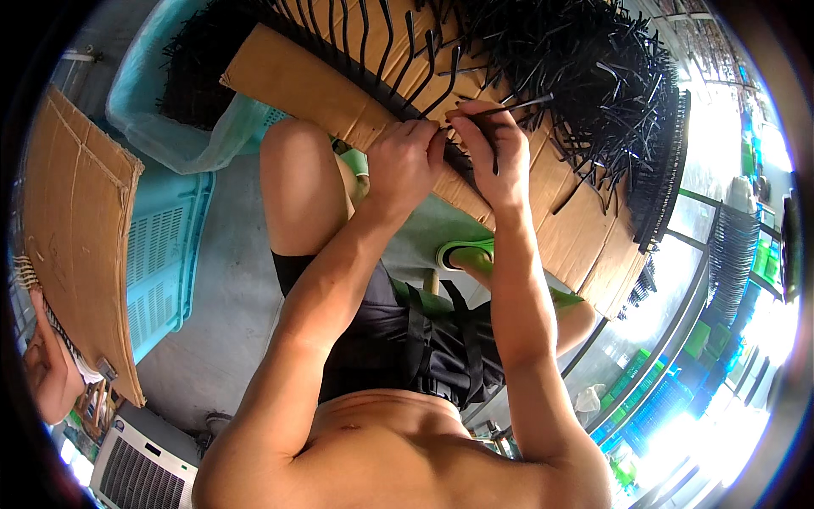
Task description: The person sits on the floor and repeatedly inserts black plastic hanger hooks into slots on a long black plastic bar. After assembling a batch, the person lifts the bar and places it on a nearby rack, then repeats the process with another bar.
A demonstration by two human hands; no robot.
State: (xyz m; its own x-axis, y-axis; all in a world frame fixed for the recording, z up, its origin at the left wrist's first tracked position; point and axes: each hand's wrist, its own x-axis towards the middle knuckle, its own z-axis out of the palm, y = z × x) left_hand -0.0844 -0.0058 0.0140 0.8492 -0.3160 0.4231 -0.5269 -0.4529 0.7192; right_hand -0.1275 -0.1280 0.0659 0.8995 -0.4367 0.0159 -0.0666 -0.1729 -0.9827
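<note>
My left hand (402, 163) is closed, its fingertips pinched at the lower end of a long black rack (360, 75); what they grip is hidden. Close beside it, my right hand (502, 159) is curled round a few thin black bent strips (536, 100), shaped like spectacle temples. One strip sticks out to the right past the fingers, and another hangs down across the palm. Similar strips (389, 38) stand in a spaced row along the rack, their bent ends pointing away from me. The rack lies on a cardboard-covered surface (309, 89).
A large heap of loose black strips (585, 76) covers the far right, beside a filled rack (666, 174). At left are a lined bin (140, 102) of black pieces, a blue crate (165, 254) and a cardboard sheet (76, 229). Another person's arm (55, 373) shows at far left.
</note>
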